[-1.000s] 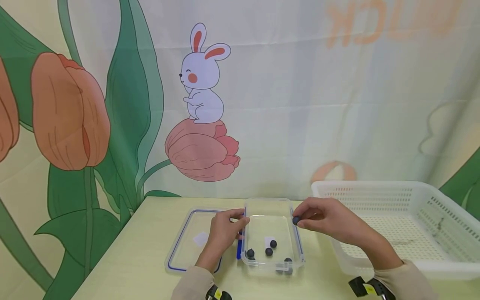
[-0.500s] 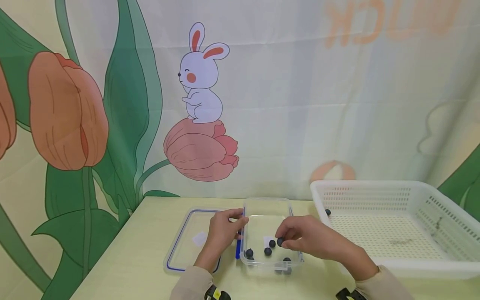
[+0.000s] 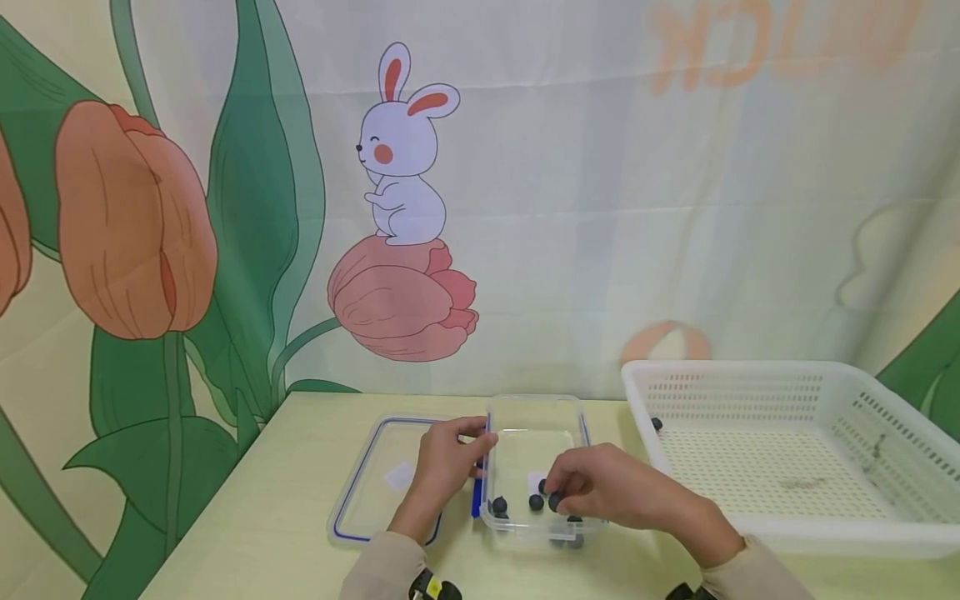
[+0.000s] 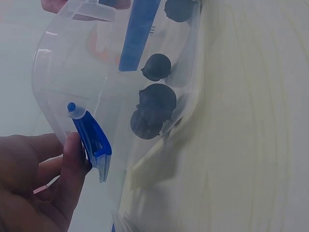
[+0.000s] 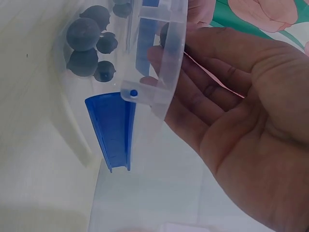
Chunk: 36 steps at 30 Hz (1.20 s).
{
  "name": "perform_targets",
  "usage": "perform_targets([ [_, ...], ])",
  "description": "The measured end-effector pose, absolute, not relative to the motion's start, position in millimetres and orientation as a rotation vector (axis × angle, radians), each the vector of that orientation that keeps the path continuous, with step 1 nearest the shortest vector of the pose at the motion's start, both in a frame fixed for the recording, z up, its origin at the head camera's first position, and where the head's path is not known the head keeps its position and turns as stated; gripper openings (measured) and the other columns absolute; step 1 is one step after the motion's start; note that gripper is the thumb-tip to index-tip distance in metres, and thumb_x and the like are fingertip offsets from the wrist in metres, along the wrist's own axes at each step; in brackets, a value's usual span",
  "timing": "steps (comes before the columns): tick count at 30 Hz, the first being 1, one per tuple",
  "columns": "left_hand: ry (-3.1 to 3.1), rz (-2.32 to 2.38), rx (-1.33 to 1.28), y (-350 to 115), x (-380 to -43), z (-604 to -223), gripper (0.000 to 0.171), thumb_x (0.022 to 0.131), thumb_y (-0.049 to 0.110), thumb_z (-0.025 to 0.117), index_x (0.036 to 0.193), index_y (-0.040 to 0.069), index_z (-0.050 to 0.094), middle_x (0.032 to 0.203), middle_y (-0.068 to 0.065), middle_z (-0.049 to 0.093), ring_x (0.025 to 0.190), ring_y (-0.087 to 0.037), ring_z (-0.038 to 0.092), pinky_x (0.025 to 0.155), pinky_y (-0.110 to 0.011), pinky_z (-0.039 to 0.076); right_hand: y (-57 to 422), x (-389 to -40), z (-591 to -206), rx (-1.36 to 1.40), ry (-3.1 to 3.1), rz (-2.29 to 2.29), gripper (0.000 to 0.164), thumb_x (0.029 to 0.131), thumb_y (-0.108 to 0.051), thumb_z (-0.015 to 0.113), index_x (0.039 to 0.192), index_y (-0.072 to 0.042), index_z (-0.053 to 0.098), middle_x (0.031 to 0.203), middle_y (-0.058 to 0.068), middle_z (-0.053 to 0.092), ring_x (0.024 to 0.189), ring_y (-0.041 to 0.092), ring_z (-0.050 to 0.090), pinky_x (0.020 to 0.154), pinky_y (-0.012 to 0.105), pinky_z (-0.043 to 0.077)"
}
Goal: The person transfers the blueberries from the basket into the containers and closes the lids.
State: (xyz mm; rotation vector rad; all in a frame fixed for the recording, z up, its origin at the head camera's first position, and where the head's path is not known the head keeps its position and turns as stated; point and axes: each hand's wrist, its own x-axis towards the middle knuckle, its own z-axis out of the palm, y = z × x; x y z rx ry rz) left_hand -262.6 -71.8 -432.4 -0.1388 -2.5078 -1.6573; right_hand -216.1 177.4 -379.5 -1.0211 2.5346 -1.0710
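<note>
My left hand [image 3: 442,462] grips the left wall of a clear plastic food container [image 3: 525,454], thumb at the rim, beside a blue locking clip [image 4: 91,137]. Inside, my right hand [image 3: 615,487] pinches a blueberry [image 3: 555,502] between thumb and fingertips, low over the container's near right part. Several other blueberries [image 4: 155,67] lie on the container floor, mostly toward its near end. From the right wrist view, the pinched berry [image 5: 164,35] shows partly behind the clear wall, above another hanging blue clip [image 5: 112,130].
A clear lid [image 3: 365,500] with a blue seal lies flat left of the container, partly behind the left forearm. To the right stands a white perforated basket [image 3: 787,475], one blueberry [image 3: 657,424] near its left wall. A printed cloth [image 3: 555,208] hangs behind the table.
My right hand has moved left and down from the container's right rim to low inside it, carrying the blueberry. The berry in the basket has come into view. My left hand stays put.
</note>
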Motion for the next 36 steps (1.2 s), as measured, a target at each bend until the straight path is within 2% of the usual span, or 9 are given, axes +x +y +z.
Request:
perform_targets([
  [9, -2.492, -1.688, -0.148, -73.3, -262.7, -432.0, 0.037, 0.098, 0.011, 0.078, 0.133, -0.001, 0.073, 0.107, -0.011, 0.072, 0.070, -0.014, 0.068, 0.058, -0.029, 0.063, 180.4, -215.0, -376.1, -1.025, 2.527, -1.090, 0.014, 0.094, -0.010, 0.082, 0.105, -0.013, 0.075, 0.098, -0.004, 0.076, 0.087, 0.008, 0.072, 0.077, 0.026, 0.061],
  [19, -2.493, -1.686, -0.144, -70.9, -263.2, -433.1, 0.037, 0.098, 0.012, 0.079, 0.133, 0.000, 0.073, 0.107, -0.011, 0.072, 0.067, -0.016, 0.068, 0.058, -0.028, 0.062, 202.6, -211.9, -353.8, -1.020, 2.613, -1.120, 0.015, 0.097, -0.015, 0.080, 0.110, -0.016, 0.073, 0.103, -0.005, 0.074, 0.091, 0.008, 0.072, 0.081, 0.030, 0.060],
  [29, -2.501, -1.681, -0.135, -71.0, -263.4, -432.4, 0.037, 0.098, 0.011, 0.079, 0.133, 0.001, 0.073, 0.108, -0.011, 0.072, 0.065, -0.015, 0.068, 0.058, -0.028, 0.062, 224.9, -216.9, -318.3, -1.010, 2.727, -1.049, 0.015, 0.098, -0.014, 0.079, 0.111, -0.013, 0.073, 0.102, -0.006, 0.074, 0.093, 0.009, 0.073, 0.081, 0.030, 0.061],
  [36, -2.508, -1.665, -0.120, -71.2, -262.9, -432.3, 0.037, 0.098, 0.012, 0.079, 0.133, 0.001, 0.073, 0.109, -0.011, 0.072, 0.061, -0.012, 0.066, 0.058, -0.028, 0.062, 240.3, -226.6, -297.8, -0.944, 2.745, -1.075, 0.017, 0.098, -0.014, 0.078, 0.114, -0.009, 0.073, 0.104, -0.002, 0.076, 0.093, 0.016, 0.074, 0.078, 0.032, 0.062],
])
